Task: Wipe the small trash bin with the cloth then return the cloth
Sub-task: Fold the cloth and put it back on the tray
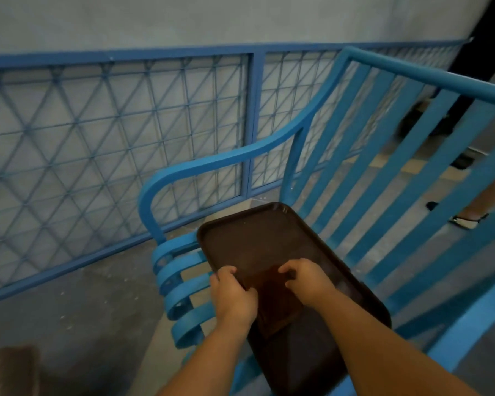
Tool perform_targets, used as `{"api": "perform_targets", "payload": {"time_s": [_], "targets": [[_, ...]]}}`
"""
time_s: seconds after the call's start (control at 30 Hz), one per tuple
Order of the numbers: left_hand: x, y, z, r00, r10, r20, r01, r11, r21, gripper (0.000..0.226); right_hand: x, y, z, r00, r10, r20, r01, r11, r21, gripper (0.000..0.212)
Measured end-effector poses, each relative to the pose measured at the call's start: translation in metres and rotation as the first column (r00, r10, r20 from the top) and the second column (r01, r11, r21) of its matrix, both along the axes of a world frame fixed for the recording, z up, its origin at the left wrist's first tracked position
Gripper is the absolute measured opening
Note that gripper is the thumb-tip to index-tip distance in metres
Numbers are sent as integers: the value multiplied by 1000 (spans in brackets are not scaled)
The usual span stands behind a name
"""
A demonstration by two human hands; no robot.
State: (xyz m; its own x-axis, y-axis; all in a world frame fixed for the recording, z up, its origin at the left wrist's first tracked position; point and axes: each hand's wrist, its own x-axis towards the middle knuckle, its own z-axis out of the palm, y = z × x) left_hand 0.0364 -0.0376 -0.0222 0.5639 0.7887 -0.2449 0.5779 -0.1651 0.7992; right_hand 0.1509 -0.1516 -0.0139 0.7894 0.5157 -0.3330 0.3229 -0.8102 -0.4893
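- Brown cloth [272, 298] lies flat, folded into a rough square, on a dark brown tray [249, 232]; tray sits on the slatted seat of a blue bench [326, 155].
- Left hand [233, 292] has fingers curled onto the cloth's left edge, looks like a pinch on that edge.
- Right hand [306, 278] has fingers curled down at the cloth's upper right corner, gripping or pressing it; exact contact is hard to tell.
- Cloth likely light, soft and limp, no stiffness; would droop once lifted.
- Best hold probably by bunching the middle or pinching two edges, not one corner.
- Tray looks smooth, so cloth may slide.
- Trash bin not identifiable in view.
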Motion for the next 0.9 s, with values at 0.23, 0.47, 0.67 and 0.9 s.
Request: {"api": "perform_targets", "payload": {"time_s": [0.23, 0.47, 0.67, 0.9], "targets": [[2, -12, -8, 600, -529, -600, 767, 595, 242, 80, -6, 6, 0, 975, 198, 96, -173, 959, -223, 35], [4, -7, -13, 448, -501, -740, 794, 603, 73, 88, -9, 9, -6, 966, 259, -30, -254, 911, -325, 61], [4, -7, -10, 449, -514, -731, 794, 605, 62, 90, -10, 12, -8, 965, 262, -13, -251, 909, -331, 60], [-17, -1, -7, 615, -542, -573, 741, 646, 184, 78, -10, 11, -8, 965, 263, 3, -248, 911, -330, 57]]}}
